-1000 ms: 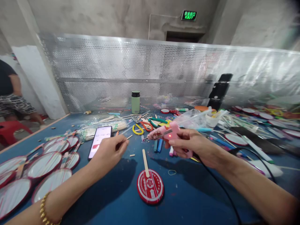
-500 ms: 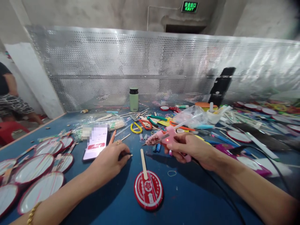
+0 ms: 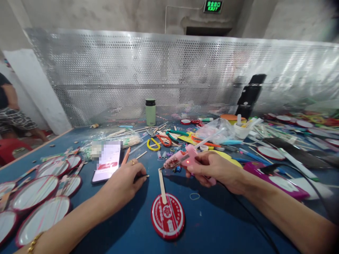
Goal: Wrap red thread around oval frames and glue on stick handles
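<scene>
My right hand (image 3: 209, 167) is wrapped round a pink hot glue gun (image 3: 182, 157) with a small red light and a black cord. Its nozzle is at the upper end of a flat wooden craft stick (image 3: 162, 185). The stick's lower end lies on a round red lid (image 3: 168, 220) with white print and a flower in the centre. To the left, my left hand (image 3: 131, 180) is closed in a pinch near the table, wearing a ring. A short pale tip of a thin wooden stick (image 3: 147, 176) pokes out from its fingers; the rest is hidden.
A phone (image 3: 107, 164) and round red-rimmed discs (image 3: 35, 192) lie left. Behind stand yellow-handled pliers (image 3: 153, 144), a green bottle (image 3: 150, 113) and a white cup (image 3: 241, 131) among clutter. A purple object (image 3: 275, 180) lies right. A person (image 3: 10, 102) is at far left.
The glue gun has moved slightly left and down, bringing its nozzle to the craft stick's upper end. My left hand has hardly moved.
</scene>
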Tool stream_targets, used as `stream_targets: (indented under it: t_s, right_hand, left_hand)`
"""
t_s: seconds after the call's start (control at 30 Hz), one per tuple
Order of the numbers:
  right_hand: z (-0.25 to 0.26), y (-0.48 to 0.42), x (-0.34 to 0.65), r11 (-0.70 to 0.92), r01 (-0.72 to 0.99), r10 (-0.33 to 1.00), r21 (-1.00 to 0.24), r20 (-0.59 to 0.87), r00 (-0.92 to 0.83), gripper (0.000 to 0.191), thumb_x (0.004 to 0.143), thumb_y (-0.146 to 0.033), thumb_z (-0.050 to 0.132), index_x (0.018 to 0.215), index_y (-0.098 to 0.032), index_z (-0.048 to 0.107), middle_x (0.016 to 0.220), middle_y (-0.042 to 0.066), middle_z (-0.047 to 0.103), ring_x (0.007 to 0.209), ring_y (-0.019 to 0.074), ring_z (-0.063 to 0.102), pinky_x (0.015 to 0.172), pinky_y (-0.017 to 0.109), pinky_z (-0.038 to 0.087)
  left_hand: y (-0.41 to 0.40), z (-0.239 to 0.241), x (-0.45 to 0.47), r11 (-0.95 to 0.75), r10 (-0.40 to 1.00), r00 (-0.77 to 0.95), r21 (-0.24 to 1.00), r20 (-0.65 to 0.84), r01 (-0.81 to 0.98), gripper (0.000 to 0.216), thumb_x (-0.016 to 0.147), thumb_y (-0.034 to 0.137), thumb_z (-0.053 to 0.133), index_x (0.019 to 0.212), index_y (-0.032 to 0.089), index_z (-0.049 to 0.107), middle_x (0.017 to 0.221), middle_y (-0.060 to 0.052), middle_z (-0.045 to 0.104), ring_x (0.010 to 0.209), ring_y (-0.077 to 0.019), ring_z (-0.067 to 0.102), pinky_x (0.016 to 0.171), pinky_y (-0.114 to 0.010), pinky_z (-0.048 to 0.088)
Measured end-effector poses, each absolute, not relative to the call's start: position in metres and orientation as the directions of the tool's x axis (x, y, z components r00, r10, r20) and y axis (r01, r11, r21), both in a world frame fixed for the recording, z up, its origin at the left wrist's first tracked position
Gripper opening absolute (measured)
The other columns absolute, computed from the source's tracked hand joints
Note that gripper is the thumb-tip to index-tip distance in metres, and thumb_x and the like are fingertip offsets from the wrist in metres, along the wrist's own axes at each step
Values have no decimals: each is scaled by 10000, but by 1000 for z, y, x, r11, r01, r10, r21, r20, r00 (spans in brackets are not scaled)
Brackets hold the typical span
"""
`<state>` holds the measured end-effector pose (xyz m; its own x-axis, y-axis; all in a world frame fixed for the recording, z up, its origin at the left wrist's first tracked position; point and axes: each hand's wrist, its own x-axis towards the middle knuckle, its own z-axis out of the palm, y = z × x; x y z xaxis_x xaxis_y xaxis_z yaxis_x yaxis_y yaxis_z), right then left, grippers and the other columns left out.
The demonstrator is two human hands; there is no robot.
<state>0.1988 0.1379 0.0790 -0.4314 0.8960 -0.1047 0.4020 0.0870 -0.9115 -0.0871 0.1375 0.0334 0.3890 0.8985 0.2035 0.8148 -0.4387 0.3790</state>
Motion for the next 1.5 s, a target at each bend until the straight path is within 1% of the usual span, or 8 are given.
stream_targets:
  t_s: [0.17, 0.3, 0.4, 0.5, 0.8, 1.03, 1.2, 1.5]
  right_hand:
    - [80, 138, 198, 76, 408, 903, -910, -111, -415, 363, 849, -472, 651, 764, -119, 653, 461, -46, 497, 395, 59, 398, 409, 215, 265]
    - [79, 138, 199, 74, 413, 902, -908, -115, -415, 388, 839, -500, 651, 786, -116, 668, 491, -35, 513, 409, 60, 415, 400, 211, 247]
    - [78, 139, 200, 74, 422, 902, -903, -121, -415, 354, 845, -467, 651, 792, -118, 674, 500, -31, 526, 413, 57, 416, 402, 205, 246]
    - [78, 139, 201, 82, 436, 901, -896, -121, -418, 342, 854, -451, 643, 793, -116, 673, 494, -32, 524, 411, 55, 413, 403, 199, 253]
    - [79, 139, 198, 64, 420, 900, -905, -129, -416, 380, 826, -497, 656, 778, -120, 647, 495, -31, 532, 414, 61, 423, 397, 199, 268]
    - [79, 138, 198, 71, 422, 901, -904, -123, -415, 347, 817, -470, 667, 780, -126, 636, 500, -34, 534, 416, 63, 430, 402, 202, 262]
    - [81, 137, 197, 70, 428, 908, -901, -120, -402, 344, 817, -463, 662, 771, -125, 625, 501, -33, 534, 418, 62, 428, 408, 200, 287]
    - [80, 139, 197, 102, 445, 905, -890, -103, -413, 317, 849, -433, 630, 769, -126, 618, 467, -41, 523, 395, 52, 398, 407, 197, 281]
  left_hand:
    - [138, 31, -89, -465, 885, 410, 392, 220, 794, 101, 877, 173, 522, 876, 210, 616, 900, -33, 605, 788, -181, 565, 668, -282, 419]
    - [139, 29, -89, -471, 881, 406, 396, 241, 788, 102, 873, 173, 524, 868, 213, 618, 898, -32, 609, 798, -188, 569, 677, -287, 423]
    - [139, 29, -88, -470, 882, 406, 391, 240, 791, 114, 871, 158, 516, 873, 209, 618, 909, -40, 608, 820, -196, 567, 705, -300, 427]
    - [140, 28, -88, -471, 882, 411, 387, 231, 793, 124, 870, 143, 504, 875, 203, 612, 911, -44, 603, 829, -200, 566, 721, -308, 426]
    - [141, 27, -89, -501, 865, 434, 368, 252, 784, 134, 881, 140, 482, 854, 210, 594, 893, -36, 607, 821, -190, 576, 722, -302, 428]
    - [141, 27, -89, -498, 867, 434, 370, 245, 785, 134, 886, 129, 484, 854, 207, 588, 890, -29, 606, 811, -188, 579, 722, -303, 427]
    - [142, 27, -90, -515, 856, 446, 360, 260, 778, 130, 880, 121, 497, 848, 210, 587, 881, -25, 610, 834, -188, 589, 745, -305, 434]
    - [140, 31, -87, -542, 838, 467, 329, 283, 773, 153, 886, 103, 481, 825, 207, 576, 835, -11, 603, 776, -168, 590, 682, -294, 441]
